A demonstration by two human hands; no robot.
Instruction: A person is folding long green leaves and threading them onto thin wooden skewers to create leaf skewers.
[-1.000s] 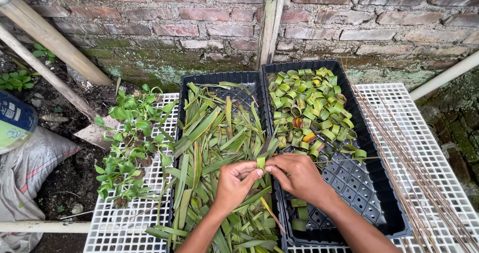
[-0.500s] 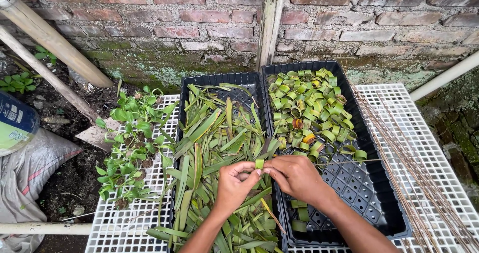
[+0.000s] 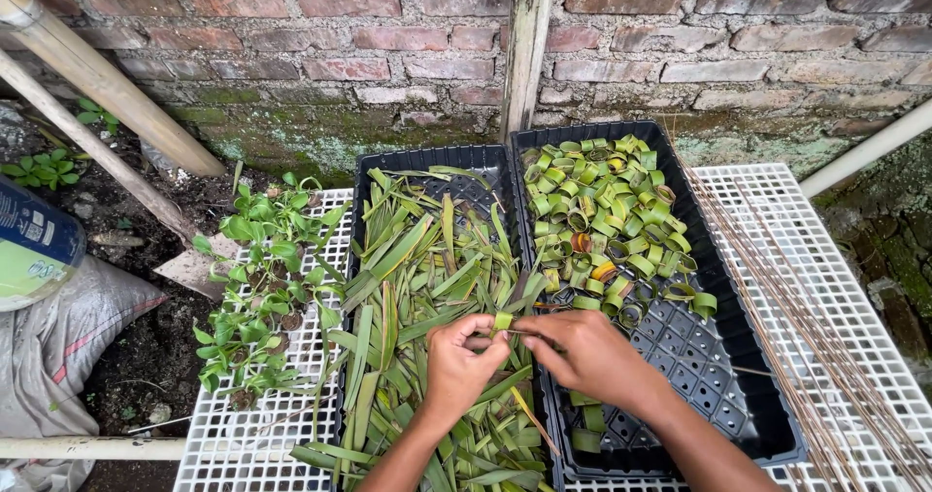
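At far left I saw a blue-and-green labelled sack (image 3: 34, 254). Over the black trays (image 3: 723, 356) on the white grid counter (image 3: 825, 259), before a brick wall (image 3: 388, 36), both hands' fingers (image 3: 485, 342) pinched a leaf strip (image 3: 503, 321).

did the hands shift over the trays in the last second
No. The left hand and right hand stay over the seam between the two black trays, pinching the leaf ring.

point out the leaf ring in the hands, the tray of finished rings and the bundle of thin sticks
leaf ring (image 3: 503, 321), head view, on its green band between the fingertips
tray of finished rings (image 3: 738, 395), head view, on its bare black floor
bundle of thin sticks (image 3: 825, 346), head view, mid-length on the sticks
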